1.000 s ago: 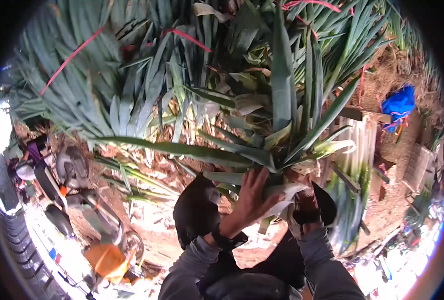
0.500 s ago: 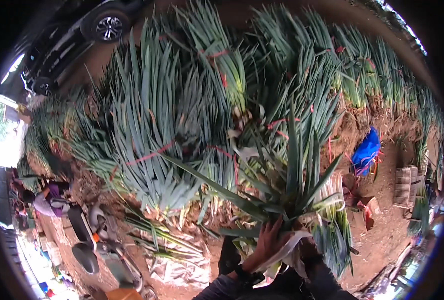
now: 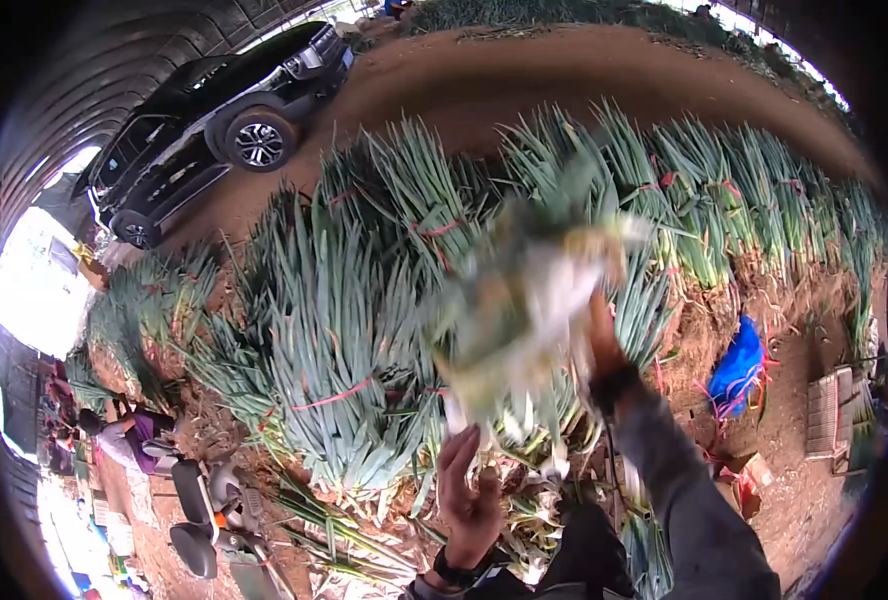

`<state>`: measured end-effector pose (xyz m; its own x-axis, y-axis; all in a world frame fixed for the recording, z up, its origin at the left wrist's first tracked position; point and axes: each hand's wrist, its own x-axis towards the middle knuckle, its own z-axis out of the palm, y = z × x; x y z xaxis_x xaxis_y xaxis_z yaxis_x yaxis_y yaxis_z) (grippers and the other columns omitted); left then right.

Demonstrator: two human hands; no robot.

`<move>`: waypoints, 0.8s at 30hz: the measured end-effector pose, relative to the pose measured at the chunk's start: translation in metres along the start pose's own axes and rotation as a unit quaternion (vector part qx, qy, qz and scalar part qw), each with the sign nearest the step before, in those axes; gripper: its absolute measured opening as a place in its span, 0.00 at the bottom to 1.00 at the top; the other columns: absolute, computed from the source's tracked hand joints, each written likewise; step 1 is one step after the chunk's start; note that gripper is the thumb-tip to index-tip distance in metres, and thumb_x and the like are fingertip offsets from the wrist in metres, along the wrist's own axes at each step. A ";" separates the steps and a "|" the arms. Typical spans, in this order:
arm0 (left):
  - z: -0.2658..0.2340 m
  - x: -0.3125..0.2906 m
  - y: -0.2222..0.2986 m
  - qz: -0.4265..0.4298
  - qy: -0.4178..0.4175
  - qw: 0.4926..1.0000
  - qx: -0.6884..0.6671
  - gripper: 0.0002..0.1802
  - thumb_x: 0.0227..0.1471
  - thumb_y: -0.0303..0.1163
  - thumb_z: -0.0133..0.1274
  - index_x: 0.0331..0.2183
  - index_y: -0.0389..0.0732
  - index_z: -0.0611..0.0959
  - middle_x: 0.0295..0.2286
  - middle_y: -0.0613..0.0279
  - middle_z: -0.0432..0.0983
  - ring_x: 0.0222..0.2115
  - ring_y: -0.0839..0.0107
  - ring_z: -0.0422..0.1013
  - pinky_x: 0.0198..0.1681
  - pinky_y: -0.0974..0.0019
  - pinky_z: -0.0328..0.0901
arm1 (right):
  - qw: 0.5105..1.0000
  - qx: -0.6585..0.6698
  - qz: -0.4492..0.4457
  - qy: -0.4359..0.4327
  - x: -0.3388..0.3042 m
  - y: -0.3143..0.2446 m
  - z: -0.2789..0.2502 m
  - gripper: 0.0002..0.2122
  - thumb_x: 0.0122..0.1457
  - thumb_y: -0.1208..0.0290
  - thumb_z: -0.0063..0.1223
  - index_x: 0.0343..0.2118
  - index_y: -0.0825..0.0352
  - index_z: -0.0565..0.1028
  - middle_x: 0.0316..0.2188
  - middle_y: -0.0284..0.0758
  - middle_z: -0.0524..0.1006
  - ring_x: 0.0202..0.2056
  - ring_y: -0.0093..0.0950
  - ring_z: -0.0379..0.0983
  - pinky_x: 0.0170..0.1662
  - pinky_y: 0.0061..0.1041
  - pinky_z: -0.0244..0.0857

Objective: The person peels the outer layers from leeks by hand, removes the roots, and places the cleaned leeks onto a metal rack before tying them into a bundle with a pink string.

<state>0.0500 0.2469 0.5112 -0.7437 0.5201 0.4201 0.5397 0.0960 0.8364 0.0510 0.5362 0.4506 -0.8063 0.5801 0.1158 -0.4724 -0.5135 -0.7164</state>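
My right hand (image 3: pixel 604 340) is raised over the bundles, arm stretched forward. It grips a loose clump of scallion leaves (image 3: pixel 524 320), green with pale papery parts, badly smeared by motion. Its fingers are partly hidden by the clump. Lower down, my left hand (image 3: pixel 467 500) is held up with its fingers stretched out and nothing in it. Behind it stand large bundles of long green scallions (image 3: pixel 314 330), tied with red bands. More scallion stalks (image 3: pixel 349 530) lie loose on the ground left of my left hand.
A black pickup truck (image 3: pixel 214 120) stands far left. Nearer on the left are a parked scooter (image 3: pixel 209 510) and a person in purple (image 3: pixel 139 435). To the right lie a blue bag (image 3: pixel 736 370) with pink ties, a pale crate (image 3: pixel 829 412) and a torn carton (image 3: pixel 744 480).
The view has tilted up, showing more truck and roof. My right hand has swung forward and up with the leafy clump. My left hand has let go of it and stayed low.
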 end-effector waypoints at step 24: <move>-0.024 -0.382 -0.354 -0.512 -0.159 0.813 -0.228 0.22 0.62 0.46 0.54 0.50 0.41 0.77 0.43 0.62 0.75 0.43 0.70 0.75 0.49 0.66 0.67 | 0.822 -0.422 0.328 0.197 -0.359 0.279 -0.127 0.23 0.63 0.55 0.56 0.55 0.64 0.71 0.39 0.36 0.79 0.36 0.30 0.78 0.37 0.33 0.71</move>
<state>0.1340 -0.0064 0.0631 -0.5322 0.5649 -0.6306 -0.5542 0.3306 0.7639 0.2539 0.2652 0.1222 -0.5320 0.5982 -0.5993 0.5675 -0.2733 -0.7767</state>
